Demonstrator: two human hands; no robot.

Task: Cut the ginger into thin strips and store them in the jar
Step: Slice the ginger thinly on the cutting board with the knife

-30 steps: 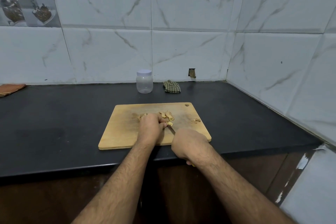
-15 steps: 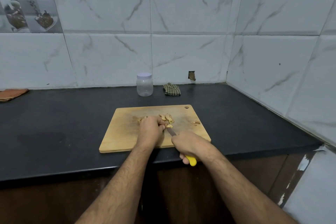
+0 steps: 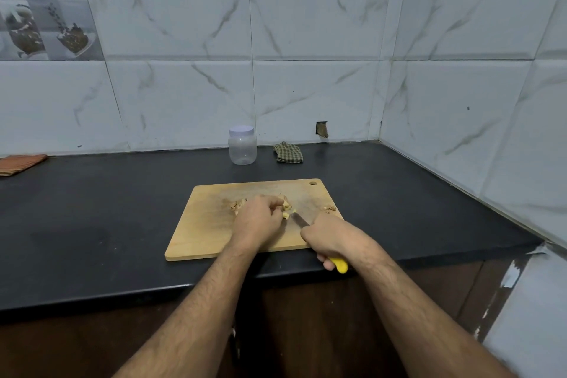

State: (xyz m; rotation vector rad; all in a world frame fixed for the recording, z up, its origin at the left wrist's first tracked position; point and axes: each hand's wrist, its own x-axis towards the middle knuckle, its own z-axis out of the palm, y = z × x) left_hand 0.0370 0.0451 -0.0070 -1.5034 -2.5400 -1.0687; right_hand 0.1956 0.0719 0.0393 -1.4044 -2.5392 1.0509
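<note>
The ginger piece (image 3: 286, 208) looks small, light and firm, likely slick on its cut faces, so it is best pinned by its uncut end. It lies near the middle of the wooden cutting board (image 3: 202, 233), under the fingertips of the left hand (image 3: 259, 221), which curls over and pinches it. The right hand (image 3: 333, 238) is clenched around the yellow-handled knife (image 3: 337, 264), blade tip just beside the ginger. The lidded plastic jar (image 3: 242, 146) stands at the worktop's back edge.

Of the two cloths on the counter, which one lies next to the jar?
The green checked cloth, crumpled just right of the jar; the orange cloth lies far off at the left edge.
</note>
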